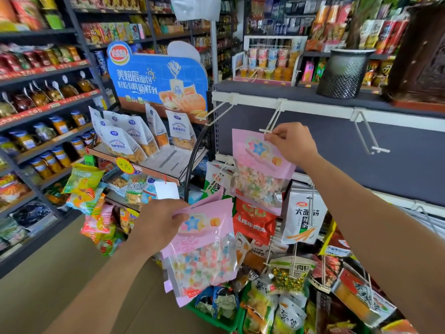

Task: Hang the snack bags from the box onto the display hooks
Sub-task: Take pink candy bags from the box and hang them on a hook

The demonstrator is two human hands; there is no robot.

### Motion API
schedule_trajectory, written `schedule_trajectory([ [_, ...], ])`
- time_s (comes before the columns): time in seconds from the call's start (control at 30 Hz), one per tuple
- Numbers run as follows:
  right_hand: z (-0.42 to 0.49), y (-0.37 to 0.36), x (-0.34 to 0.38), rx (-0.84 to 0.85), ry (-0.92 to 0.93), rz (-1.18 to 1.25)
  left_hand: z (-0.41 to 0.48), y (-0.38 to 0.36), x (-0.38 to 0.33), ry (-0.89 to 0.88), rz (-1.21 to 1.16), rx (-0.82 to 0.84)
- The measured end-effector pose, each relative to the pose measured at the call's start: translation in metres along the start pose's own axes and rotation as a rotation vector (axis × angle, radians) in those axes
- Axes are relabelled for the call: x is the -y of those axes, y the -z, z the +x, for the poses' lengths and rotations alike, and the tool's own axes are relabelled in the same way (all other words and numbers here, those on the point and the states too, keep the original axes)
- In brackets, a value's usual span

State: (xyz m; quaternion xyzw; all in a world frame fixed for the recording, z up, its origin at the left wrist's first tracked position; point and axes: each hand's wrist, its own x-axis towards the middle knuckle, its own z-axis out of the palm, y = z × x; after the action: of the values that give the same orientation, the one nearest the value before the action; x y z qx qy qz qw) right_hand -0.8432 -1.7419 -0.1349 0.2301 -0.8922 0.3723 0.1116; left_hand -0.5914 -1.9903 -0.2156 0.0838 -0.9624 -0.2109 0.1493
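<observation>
Item one: pink plastic snack bag (258,174) with a clear window of pastel star sweets. It is raised to the tip of a white wire display hook (273,119) on the grey back panel (337,145). I cannot tell whether its hole is on the wire. My right hand (292,143) pinches its top edge, fingers curled.

Item two: stack of matching pink bags (204,251), lower and to the left. My left hand (159,225) grips it at the top, thumb over the front.

Just below the raised bag hang a red foil packet (254,222) and a white packet (303,220) printed with orange sticks. Further left stands a blue cardboard bread sign (156,75).
</observation>
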Motion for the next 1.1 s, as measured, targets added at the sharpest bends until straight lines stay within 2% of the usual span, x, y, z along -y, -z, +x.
schedule_trajectory([
  [0.37, 0.009, 0.006, -0.021, 0.113, 0.063, -0.070, 0.014, -0.006, -0.013, -0.009, 0.002, 0.002],
  [0.57, 0.022, -0.004, -0.023, -0.054, -0.075, -0.247, 0.022, -0.010, -0.018, 0.007, -0.029, 0.007],
  [0.77, -0.034, -0.013, -0.030, -0.335, 0.038, -0.209, 0.023, -0.008, -0.027, -0.016, -0.063, 0.015],
  [0.87, -0.091, -0.027, -0.031, -0.368, 0.161, -0.201, 0.024, -0.007, -0.033, -0.014, -0.068, 0.010],
  [0.93, -0.119, -0.037, -0.027, -0.244, 0.160, -0.088, 0.024, -0.006, -0.038, -0.015, -0.067, 0.009],
  [1.03, -0.136, -0.051, -0.021, 0.197, 0.051, 0.104, 0.024, -0.004, -0.044, -0.012, -0.074, 0.005],
  [1.1, -0.137, -0.057, -0.016, 0.381, -0.009, 0.309, 0.023, -0.003, -0.045, -0.010, -0.082, 0.006],
])
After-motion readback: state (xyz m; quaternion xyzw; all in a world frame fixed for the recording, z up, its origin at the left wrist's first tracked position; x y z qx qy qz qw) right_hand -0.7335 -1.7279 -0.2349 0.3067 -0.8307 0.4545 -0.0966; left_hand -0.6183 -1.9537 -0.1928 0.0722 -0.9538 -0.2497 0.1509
